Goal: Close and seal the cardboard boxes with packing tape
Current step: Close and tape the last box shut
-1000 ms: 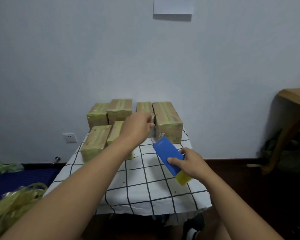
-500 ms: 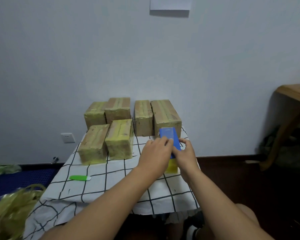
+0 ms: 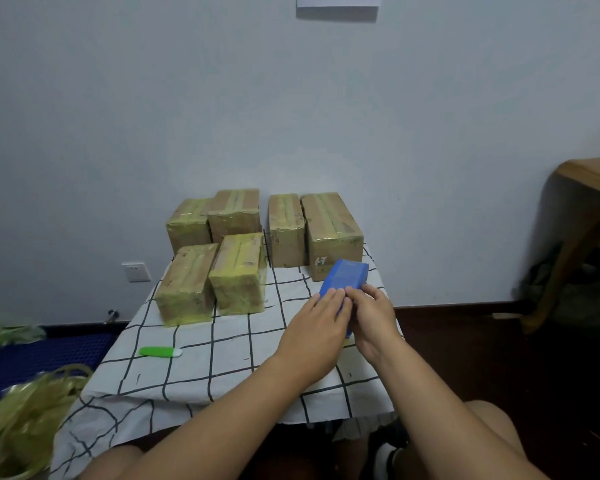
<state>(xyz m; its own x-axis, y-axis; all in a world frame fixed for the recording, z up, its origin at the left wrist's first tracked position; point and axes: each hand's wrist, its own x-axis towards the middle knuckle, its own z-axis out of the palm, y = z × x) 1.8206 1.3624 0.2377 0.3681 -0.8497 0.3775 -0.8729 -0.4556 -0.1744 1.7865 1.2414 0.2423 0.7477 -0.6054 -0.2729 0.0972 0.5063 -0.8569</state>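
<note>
Two bare forearms, no sleeves, ended in a left hand (image 3: 321,322) and right hand (image 3: 373,317) without rings or gloves.

Green cutter (image 3: 160,351) on checked tablecloth (image 3: 222,368)

Glossy tape-wrapped cardboard boxes (image 3: 238,271)
</note>
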